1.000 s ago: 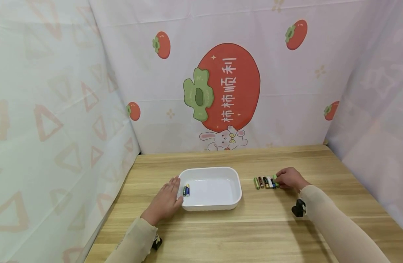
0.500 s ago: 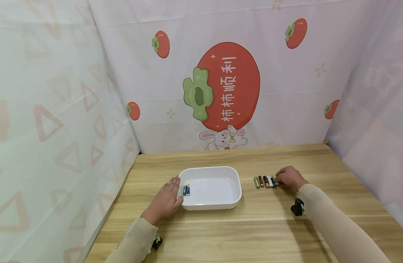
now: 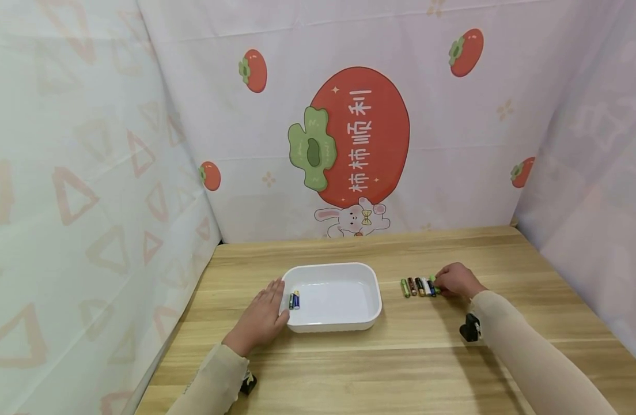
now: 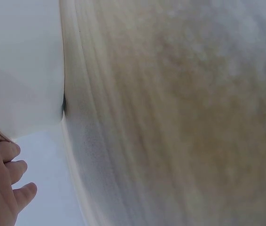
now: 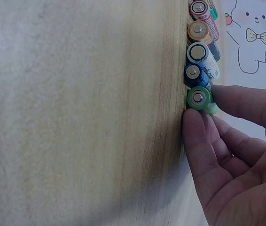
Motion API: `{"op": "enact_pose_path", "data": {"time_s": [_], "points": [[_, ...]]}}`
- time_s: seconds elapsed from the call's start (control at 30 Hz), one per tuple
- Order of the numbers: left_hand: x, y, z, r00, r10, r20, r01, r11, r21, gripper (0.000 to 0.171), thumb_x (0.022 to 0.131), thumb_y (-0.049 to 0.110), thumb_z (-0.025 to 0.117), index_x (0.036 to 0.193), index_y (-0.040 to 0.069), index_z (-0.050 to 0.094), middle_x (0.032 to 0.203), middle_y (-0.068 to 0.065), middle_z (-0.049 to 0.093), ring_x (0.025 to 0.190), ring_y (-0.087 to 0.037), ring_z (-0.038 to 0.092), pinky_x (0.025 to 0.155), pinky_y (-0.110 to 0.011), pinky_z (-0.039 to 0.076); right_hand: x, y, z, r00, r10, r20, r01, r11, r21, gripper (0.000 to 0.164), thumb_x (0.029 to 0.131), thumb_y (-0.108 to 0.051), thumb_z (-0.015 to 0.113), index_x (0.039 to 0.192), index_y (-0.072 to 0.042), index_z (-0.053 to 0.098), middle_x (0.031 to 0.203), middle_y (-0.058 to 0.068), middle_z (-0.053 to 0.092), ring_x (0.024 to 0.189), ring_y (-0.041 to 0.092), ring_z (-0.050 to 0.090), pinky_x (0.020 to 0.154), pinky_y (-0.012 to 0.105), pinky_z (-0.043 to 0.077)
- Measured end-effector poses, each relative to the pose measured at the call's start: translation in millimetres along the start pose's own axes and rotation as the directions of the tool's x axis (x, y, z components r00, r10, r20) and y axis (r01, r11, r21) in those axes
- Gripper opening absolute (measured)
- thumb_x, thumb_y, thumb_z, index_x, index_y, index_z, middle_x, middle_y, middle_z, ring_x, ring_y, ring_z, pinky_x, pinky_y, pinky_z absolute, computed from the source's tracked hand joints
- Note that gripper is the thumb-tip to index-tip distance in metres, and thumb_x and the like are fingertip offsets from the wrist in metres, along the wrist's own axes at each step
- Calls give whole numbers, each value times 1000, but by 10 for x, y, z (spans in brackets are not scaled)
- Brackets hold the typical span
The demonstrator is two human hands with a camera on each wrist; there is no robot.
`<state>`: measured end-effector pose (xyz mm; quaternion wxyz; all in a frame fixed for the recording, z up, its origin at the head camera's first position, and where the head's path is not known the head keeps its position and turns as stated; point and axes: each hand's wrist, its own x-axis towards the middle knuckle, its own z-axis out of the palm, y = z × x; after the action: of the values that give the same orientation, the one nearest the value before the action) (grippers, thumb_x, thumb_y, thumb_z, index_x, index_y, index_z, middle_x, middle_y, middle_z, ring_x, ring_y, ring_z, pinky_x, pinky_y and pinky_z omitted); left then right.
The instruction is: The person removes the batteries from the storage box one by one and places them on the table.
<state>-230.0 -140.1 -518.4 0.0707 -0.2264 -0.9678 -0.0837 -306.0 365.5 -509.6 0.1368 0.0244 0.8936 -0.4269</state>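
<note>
**Pinch at one end of a battery row point(image 3: 420, 287)**

Head view. The row is set out on the wooden table point(image 3: 349, 380), to the right of the white tray point(image 3: 339, 305). Two batteries point(image 3: 296, 300) are seen within the tray, near its left end. The left hand point(image 3: 259, 314) is laid along the tray's left rim with its fingers extended. The right hand point(image 3: 457, 280) is placed at the row's right end, well apart from the tray. By this hand much of the outermost piece is hidden.

Left wrist view. An outer wall of the tray is shown at upper left, with fingertips point(image 4: 11, 152) seen just below its corner. How firmly the rim is pressed cannot be told.

Right wrist view. The green battery point(image 5: 199, 98) is presented end-on and is pinched between digits of the right hand on opposite sides. The blue battery point(image 5: 193, 72) is seen just beside it. Whether any weight is lifted cannot be told.

Governing relation: the long axis is directed away from the person, across the line to the tray. The tray is found leftward of the pinch, with the remaining row between; the right hand is the nearer to the green battery.
</note>
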Motion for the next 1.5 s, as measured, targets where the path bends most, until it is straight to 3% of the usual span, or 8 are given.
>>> {"op": "enact_pose_path", "data": {"time_s": [0.2, 0.37, 0.6, 1.03, 1.2, 1.3, 1.5], "points": [[0, -12, 18, 999, 18, -30, -18, 1000, 0, 68, 99, 29, 48, 151, -7, 24, 155, -22, 26, 142, -36, 25, 112, -51, 26, -14, -14, -4, 1000, -4, -7, 3, 1000, -7, 33, 91, -8, 60, 115, 16, 61, 95, 16, 65, 78, 20, 62, 66, 34, 57], [0, -14, 17, 1000, 0, 7, 0, 1000, 3, 69, 100, 32, 45, 152, -5, 20, 157, -20, 23, 143, -34, 22, 113, -49, 24, -28, -15, -11, 1000, -5, -1, 5, 1000, 4, 32, 91, -9, 61, 113, 15, 62, 96, 17, 64, 80, 21, 63, 67, 34, 57], [-2, -9, 16, 1000, 13, -19, -13, 1000, 0, 69, 99, 31, 48, 151, -7, 22, 156, -21, 25, 143, -35, 24, 112, -50, 25, -38, -3, -2, 1000, -20, -6, 20, 1000, 0, 27, 91, -9, 61, 107, 12, 65, 92, 13, 66, 77, 20, 63, 66, 35, 57], [-3, 14, -11, 1000, -23, 20, 23, 1000, -9, 69, 100, 32, 46, 152, -5, 20, 157, -19, 23, 144, -33, 21, 114, -48, 22, -63, 2, -29, 1000, 4, 7, -5, 996, 89, 27, 92, -7, 60, 108, 13, 64, 93, 15, 66, 79, 20, 63, 68, 36, 57], [-8, 8, -16, 998, -34, 51, 34, 999, -10, 70, 101, 32, 46, 153, -3, 17, 158, -18, 19, 145, -31, 18, 115, -47, 19, -86, -66, -27, 1000, -8, 1, 8, 995, 95, 25, 95, -9, 53, 103, 12, 65, 82, 12, 61, 73, 21, 59, 66, 36, 56], [-14, 6, -10, 999, -26, 36, 27, 1000, -13, 69, 100, 31, 46, 153, -4, 18, 158, -19, 21, 145, -33, 19, 115, -47, 20, -102, -121, -27, 1000, -29, -2, 29, 996, 82, 26, 96, -9, 52, 103, 11, 66, 74, 10, 58, 68, 21, 57, 63, 36, 53], [-12, 14, -19, 1000, -6, 1, 6, 1000, -23, 69, 100, 31, 47, 152, -6, 21, 156, -21, 24, 143, -34, 22, 114, -49, 23, -112, -269, -18, 998, -53, 13, 51, 990, 133, 33, 96, -9, 53, 116, 16, 60, 93, 21, 62, 79, 28, 61, 72, 41, 55]]}}
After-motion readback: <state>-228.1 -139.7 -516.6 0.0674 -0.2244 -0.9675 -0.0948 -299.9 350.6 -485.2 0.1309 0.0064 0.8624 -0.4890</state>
